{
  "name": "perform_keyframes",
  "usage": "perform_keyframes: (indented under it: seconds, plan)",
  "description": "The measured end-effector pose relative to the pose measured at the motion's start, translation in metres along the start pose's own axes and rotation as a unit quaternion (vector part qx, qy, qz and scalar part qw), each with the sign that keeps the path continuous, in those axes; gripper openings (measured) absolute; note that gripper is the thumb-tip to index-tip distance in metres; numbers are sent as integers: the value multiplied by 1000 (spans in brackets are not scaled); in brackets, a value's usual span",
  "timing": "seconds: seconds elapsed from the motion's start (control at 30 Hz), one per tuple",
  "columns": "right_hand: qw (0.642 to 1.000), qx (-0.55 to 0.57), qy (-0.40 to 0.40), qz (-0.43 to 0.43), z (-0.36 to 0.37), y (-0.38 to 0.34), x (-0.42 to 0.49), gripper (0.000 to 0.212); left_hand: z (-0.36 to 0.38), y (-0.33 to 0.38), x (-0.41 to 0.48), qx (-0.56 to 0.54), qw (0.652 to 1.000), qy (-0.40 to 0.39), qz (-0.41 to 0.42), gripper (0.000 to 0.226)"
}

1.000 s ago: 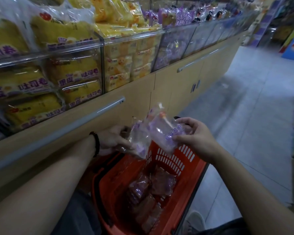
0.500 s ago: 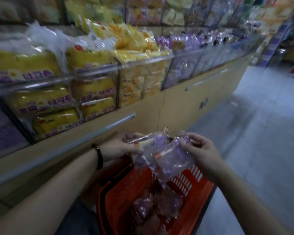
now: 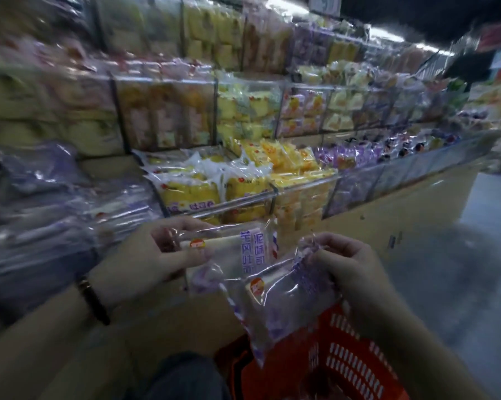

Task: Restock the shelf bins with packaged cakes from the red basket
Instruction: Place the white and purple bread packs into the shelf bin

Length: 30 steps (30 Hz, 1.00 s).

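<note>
Left grip [image 3: 156,255] was closed on a clear-wrapped cake pack [image 3: 252,252] with purple print, pinching one end, thumb on top. Right grip [image 3: 350,272] was closed on the upper edge of a second pack [image 3: 286,301], which hung over the red basket [image 3: 350,359]. The two packs overlapped, both held low in front of the shelf bins [image 3: 301,184]. The bins held yellow packs [image 3: 191,192] and purple packs [image 3: 341,157]. Dark band [image 3: 94,301] on left wrist. Much blur.
</note>
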State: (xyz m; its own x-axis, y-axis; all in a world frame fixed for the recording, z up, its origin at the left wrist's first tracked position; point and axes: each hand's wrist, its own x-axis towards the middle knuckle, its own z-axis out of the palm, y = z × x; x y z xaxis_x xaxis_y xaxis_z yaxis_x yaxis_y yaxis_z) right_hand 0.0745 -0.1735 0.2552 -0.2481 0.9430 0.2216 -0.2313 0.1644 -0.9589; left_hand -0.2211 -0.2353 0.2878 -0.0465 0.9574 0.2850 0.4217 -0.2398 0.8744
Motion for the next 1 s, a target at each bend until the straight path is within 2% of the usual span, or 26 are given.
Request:
perform_keyframes:
  seconds: [0.07,0.13,0.2,0.27,0.5,0.57,0.67,0.87,1.0]
  plan:
    - [999,11,-23,-22,25,-23,3,30,-32,13,-15,29,999,35,-4,35]
    - [998,16,-49,-28,51,-43,7,36,-65,25,-31,64,995,77,-1,40]
    - [997,15,-72,-37,76,-55,13,26,-98,40,-49,84,989,119,-3,46]
    - [994,2,-99,-45,102,-64,18,14,-131,57,-70,106,983,150,-12,43]
    - [985,-31,-154,-73,186,-84,30,12,-228,83,-134,178,954,233,-56,33]
    - [985,-61,-139,-88,203,-84,43,8,-252,82,-138,195,942,264,-66,35]
    - [986,-78,-79,-122,225,-82,67,5,-282,76,-130,202,932,293,-76,49]
    - [962,-189,20,-197,270,-82,132,12,-309,49,-53,236,920,303,-71,29]
    - [959,-185,68,-205,299,-86,184,11,-301,27,5,255,918,299,-51,34]
